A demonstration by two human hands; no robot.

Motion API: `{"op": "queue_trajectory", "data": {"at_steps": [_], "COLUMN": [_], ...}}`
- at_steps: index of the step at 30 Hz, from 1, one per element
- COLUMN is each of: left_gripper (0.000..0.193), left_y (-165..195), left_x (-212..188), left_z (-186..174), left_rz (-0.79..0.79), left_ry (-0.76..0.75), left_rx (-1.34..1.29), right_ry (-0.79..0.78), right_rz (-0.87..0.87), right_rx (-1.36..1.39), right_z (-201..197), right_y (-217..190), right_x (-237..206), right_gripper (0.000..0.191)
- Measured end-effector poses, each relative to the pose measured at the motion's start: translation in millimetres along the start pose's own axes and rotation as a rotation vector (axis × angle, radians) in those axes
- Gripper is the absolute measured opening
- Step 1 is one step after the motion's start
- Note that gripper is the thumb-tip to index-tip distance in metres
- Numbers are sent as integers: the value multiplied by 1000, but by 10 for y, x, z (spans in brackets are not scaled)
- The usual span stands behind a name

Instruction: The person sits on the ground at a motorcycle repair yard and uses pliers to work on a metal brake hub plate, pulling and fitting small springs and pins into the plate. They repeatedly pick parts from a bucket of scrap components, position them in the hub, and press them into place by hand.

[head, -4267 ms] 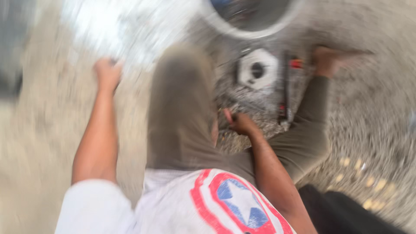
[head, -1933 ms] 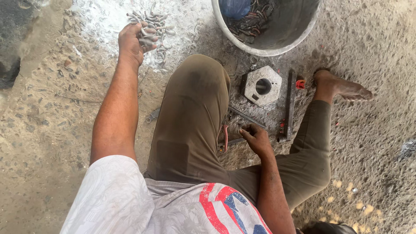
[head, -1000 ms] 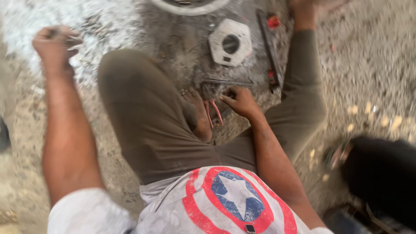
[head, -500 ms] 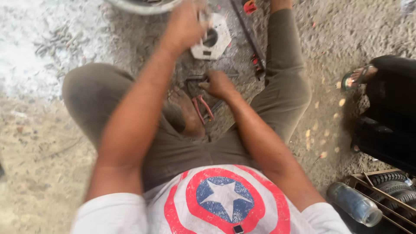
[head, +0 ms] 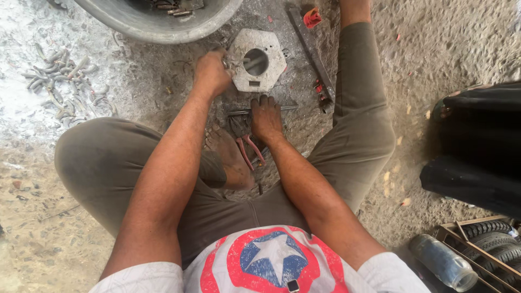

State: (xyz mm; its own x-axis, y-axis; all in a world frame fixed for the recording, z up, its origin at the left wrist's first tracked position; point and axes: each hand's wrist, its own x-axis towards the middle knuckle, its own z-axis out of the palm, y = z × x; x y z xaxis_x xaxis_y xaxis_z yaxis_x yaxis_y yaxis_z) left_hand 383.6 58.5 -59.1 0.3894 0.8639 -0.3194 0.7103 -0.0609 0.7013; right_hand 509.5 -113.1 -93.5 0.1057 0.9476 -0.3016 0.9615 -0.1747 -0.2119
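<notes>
Sitting on the concrete floor (head: pixel 434 43), the person grips the hexagonal metal block (head: pixel 256 61) at its left edge with the left hand (head: pixel 211 73), fingers closed on it. Just below the block, the right hand (head: pixel 266 116) presses flat on a thin steel rod (head: pixel 260 109), beside red-handled pliers (head: pixel 247 146). Seating a piece seems the step in hand; what the left fingers pinch is hidden. The basin (head: pixel 157 24) above the block is cut off.

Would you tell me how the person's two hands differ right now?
The left hand reaches farther out and touches the edge of the hexagonal metal block; the right hand sits nearer the body, pressed on a thin metal rod above red-handled pliers. Both are bare and down at the dusty ground.
</notes>
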Motion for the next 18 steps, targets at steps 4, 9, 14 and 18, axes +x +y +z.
{"op": "queue_trajectory", "data": {"at_steps": [4, 9, 14, 18], "left_gripper": [30, 30, 55, 68], "left_y": [4, -217, -403, -317], "left_x": [-40, 35, 133, 114], "left_z": [-79, 7, 93, -8], "left_rz": [-28, 79, 142, 77], "left_ry": [62, 145, 86, -3], "left_rx": [20, 45, 26, 186], "right_ry": [28, -232, -324, -324], "right_rz": [-17, 74, 232, 247], "right_rx": [-20, 126, 321, 315], "right_z": [-49, -98, -222, -507], "right_y": [-41, -87, -237, -198], "right_x": [88, 68, -85, -247], "right_gripper": [32, 39, 38, 50]}}
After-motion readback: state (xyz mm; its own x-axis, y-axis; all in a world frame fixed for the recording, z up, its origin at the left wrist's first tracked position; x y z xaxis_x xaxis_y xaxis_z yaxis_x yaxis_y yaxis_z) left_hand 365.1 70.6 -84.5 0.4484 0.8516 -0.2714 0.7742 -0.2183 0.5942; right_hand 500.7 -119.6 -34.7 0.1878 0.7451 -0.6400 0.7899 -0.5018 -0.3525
